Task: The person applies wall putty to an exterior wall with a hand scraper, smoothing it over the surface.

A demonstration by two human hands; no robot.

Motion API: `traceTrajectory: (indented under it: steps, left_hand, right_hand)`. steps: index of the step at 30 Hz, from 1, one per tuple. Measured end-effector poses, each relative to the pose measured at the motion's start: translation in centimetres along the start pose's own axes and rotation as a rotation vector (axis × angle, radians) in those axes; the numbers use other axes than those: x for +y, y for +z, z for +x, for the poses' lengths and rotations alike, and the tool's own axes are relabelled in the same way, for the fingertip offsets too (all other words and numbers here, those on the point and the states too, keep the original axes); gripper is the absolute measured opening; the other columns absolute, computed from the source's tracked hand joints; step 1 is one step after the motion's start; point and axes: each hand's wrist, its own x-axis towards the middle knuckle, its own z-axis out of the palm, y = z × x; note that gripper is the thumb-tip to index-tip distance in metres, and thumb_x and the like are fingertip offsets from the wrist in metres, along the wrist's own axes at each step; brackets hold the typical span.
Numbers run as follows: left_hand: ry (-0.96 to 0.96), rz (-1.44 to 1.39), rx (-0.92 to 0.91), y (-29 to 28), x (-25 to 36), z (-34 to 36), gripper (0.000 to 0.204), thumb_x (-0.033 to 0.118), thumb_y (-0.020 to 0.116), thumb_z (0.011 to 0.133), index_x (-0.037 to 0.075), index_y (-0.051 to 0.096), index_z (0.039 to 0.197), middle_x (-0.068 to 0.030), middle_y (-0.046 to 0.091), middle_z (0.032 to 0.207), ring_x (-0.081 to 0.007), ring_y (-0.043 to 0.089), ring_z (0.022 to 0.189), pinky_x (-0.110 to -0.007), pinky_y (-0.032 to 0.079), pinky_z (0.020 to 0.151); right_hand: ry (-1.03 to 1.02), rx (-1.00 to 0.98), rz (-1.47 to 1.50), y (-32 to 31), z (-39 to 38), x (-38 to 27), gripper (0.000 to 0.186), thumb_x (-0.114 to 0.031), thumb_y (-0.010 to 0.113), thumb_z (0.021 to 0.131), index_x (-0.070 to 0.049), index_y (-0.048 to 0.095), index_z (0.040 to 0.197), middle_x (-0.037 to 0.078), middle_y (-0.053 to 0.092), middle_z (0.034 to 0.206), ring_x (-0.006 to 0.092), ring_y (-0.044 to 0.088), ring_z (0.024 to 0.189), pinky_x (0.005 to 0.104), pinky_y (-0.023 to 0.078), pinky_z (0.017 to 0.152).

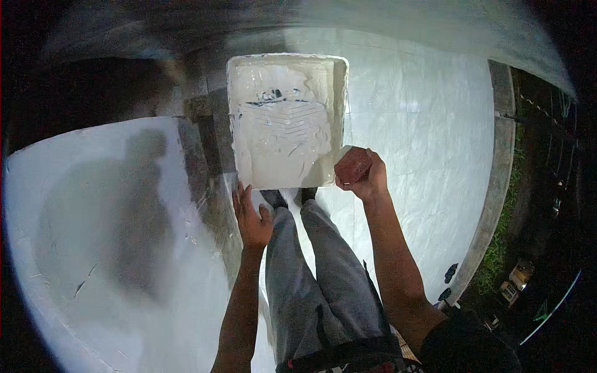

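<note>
A white paint tray point(292, 177) sits just in front of my feet, its ribbed bottom coated with off-white paint and marked by a few dark smears. At its near left corner my left hand point(252, 219) lies along the outer edge, fingers stretched out and thumb apart, holding nothing that shows. My right hand point(372, 179) is closed around a reddish-brown, brick-like block point(352, 165), held beside the tray's near right corner. The block has angular sides and a rough face. Some of my right fingers are hidden behind it.
Pale, glossy flooring point(423, 149) spreads to the right, ending at a grey curb point(497, 186) with grass beyond. Dark sandals point(451, 273) lie near that edge. A bare grey strip point(214, 205) runs left of the tray, beside a white surface carrying my shadow point(118, 217).
</note>
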Motion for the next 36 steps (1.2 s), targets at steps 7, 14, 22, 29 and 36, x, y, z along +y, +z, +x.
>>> traceTrajectory:
  steps: [7,14,22,29,36]
  left_hand:
    - [0.032,-0.011,0.02,0.5,0.1,-0.5,0.057,0.026,0.045,0.104,-0.005,0.037,0.151,-0.0288,0.027,0.165,-0.0526,0.023,0.152,-0.062,0.022,0.123]
    - [0.03,0.04,0.03,0.2,1.1,-0.5,0.057,0.027,0.045,0.105,-0.005,0.037,0.152,-0.029,0.027,0.165,-0.0534,0.024,0.151,-0.063,0.023,0.123]
    - [0.016,0.016,0.136,-5.6,6.7,-1.1,0.061,0.008,0.054,0.094,-0.004,0.037,0.152,-0.0298,0.029,0.164,-0.0544,0.023,0.151,-0.062,0.025,0.122]
    - [0.191,-0.012,0.449,-14.1,14.6,-2.0,0.064,0.001,0.056,0.09,0.0,0.039,0.152,-0.0275,0.03,0.165,-0.0528,0.021,0.153,-0.061,0.023,0.123]
    - [0.18,-0.015,0.706,-25.5,22.8,-7.9,0.06,-0.001,0.056,0.09,-0.008,0.04,0.147,-0.0322,0.032,0.162,-0.0541,0.022,0.153,-0.062,0.022,0.122]
  right_hand:
    - [0.127,-0.036,0.089,-1.0,2.2,-2.1,0.034,-0.042,0.047,0.099,-0.013,0.059,0.113,0.015,0.06,0.108,0.0378,0.057,0.1,0.0628,0.044,0.078]
    - [-0.025,-0.174,0.181,-2.4,4.0,-4.0,0.046,-0.046,0.046,0.103,-0.011,0.055,0.132,0.014,0.06,0.127,0.0349,0.055,0.116,0.0594,0.045,0.089]
    - [-0.097,-0.596,0.186,-0.3,-6.9,-5.1,0.062,-0.055,0.054,0.099,-0.01,0.054,0.142,0.013,0.06,0.139,0.0352,0.059,0.124,0.0597,0.051,0.093]
    - [0.103,-1.17,0.277,5.4,-15.1,-7.2,0.062,-0.05,0.053,0.099,-0.002,0.057,0.139,0.023,0.059,0.14,0.0426,0.06,0.123,0.0627,0.049,0.096]
    - [-0.614,-1.45,-0.335,13.9,-31.3,-10.2,0.06,-0.044,0.067,0.085,0.008,0.067,0.116,0.022,0.064,0.122,0.0328,0.063,0.114,0.0457,0.05,0.096]
